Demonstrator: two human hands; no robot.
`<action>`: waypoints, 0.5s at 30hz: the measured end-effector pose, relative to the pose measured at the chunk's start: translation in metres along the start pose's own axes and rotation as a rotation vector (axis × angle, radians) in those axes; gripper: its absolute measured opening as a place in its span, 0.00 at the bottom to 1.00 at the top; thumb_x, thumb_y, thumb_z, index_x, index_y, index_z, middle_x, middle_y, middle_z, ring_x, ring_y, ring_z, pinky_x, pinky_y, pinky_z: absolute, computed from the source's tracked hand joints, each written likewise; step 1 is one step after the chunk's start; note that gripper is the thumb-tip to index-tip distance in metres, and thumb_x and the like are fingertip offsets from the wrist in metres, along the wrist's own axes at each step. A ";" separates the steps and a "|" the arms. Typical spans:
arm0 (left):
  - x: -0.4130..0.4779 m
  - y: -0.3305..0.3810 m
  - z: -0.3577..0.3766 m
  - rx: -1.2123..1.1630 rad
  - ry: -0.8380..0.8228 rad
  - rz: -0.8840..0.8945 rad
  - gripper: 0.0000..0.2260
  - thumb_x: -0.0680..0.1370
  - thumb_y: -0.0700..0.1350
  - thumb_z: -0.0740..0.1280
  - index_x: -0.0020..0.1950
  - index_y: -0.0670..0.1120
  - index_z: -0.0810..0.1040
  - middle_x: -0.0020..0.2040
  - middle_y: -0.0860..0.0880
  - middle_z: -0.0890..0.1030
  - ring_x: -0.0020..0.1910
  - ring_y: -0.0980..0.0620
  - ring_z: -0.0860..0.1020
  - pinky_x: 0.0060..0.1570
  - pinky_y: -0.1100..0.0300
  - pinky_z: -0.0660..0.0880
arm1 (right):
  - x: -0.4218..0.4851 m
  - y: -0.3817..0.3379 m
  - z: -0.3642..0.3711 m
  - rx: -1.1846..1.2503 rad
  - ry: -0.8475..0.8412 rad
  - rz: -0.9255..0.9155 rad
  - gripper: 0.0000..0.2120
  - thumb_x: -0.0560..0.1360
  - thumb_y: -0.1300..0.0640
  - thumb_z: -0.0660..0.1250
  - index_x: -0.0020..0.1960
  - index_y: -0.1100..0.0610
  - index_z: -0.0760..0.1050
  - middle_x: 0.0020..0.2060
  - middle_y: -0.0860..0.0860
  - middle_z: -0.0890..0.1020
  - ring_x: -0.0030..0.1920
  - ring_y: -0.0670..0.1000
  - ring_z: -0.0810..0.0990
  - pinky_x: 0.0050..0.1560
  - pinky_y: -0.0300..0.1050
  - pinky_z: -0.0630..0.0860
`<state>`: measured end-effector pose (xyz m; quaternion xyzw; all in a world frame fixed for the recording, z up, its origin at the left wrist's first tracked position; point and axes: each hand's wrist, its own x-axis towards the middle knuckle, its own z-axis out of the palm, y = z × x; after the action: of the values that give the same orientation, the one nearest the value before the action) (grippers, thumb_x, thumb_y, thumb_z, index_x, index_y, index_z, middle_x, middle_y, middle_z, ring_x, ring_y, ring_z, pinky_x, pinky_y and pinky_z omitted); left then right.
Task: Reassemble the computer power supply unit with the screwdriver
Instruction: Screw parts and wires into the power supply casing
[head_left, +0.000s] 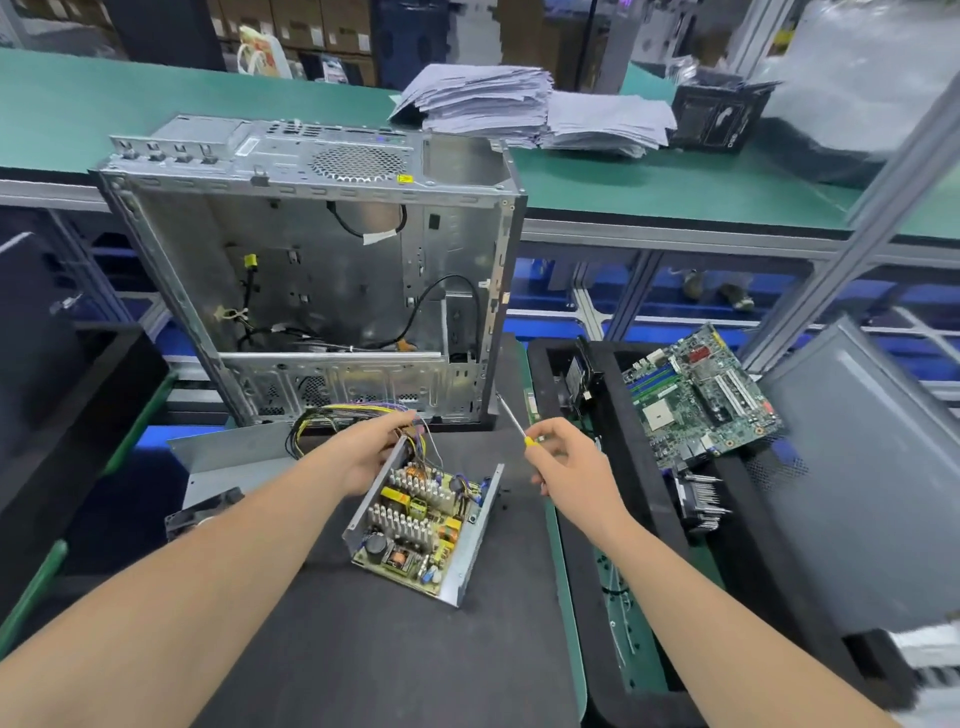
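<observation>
Black mat (363, 649) just in front of the computer case (311, 260) holds the open power supply unit (421, 525), board exposed. Left hand (369, 452) grips its case-side end by the wires (332, 415), I'd guess to steady it. Right hand (566, 462) pinches the screwdriver (511, 421), tip parked near the case's lower right corner.

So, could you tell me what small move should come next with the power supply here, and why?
Probably lower the screwdriver tip to the power supply unit: its circuit board lies exposed, the left hand steadies its wire end, and the right hand holds the tool raised clear of it.
</observation>
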<state>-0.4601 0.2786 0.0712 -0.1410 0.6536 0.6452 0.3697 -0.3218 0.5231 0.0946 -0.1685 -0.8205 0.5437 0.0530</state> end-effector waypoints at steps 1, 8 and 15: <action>0.003 -0.001 -0.001 -0.015 -0.013 0.007 0.15 0.80 0.54 0.71 0.58 0.44 0.85 0.41 0.49 0.79 0.31 0.53 0.65 0.39 0.59 0.65 | -0.001 0.001 0.001 0.004 0.006 0.010 0.07 0.81 0.57 0.68 0.52 0.45 0.79 0.44 0.53 0.85 0.35 0.46 0.82 0.42 0.47 0.81; 0.012 -0.006 -0.002 -0.139 0.037 0.048 0.12 0.85 0.47 0.64 0.58 0.38 0.80 0.55 0.42 0.87 0.32 0.51 0.68 0.34 0.57 0.64 | -0.003 0.001 0.017 -0.015 -0.051 0.008 0.09 0.76 0.53 0.75 0.53 0.45 0.78 0.48 0.50 0.85 0.44 0.55 0.83 0.51 0.55 0.81; 0.009 -0.011 0.000 -0.190 0.193 0.043 0.11 0.82 0.46 0.70 0.52 0.37 0.83 0.47 0.42 0.84 0.33 0.50 0.72 0.34 0.55 0.70 | -0.006 0.000 0.027 -0.073 -0.104 -0.017 0.16 0.73 0.54 0.80 0.56 0.45 0.78 0.51 0.49 0.84 0.50 0.55 0.83 0.55 0.54 0.82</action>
<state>-0.4588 0.2799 0.0568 -0.2226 0.6250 0.6954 0.2761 -0.3237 0.4973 0.0839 -0.1350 -0.8427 0.5211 0.0084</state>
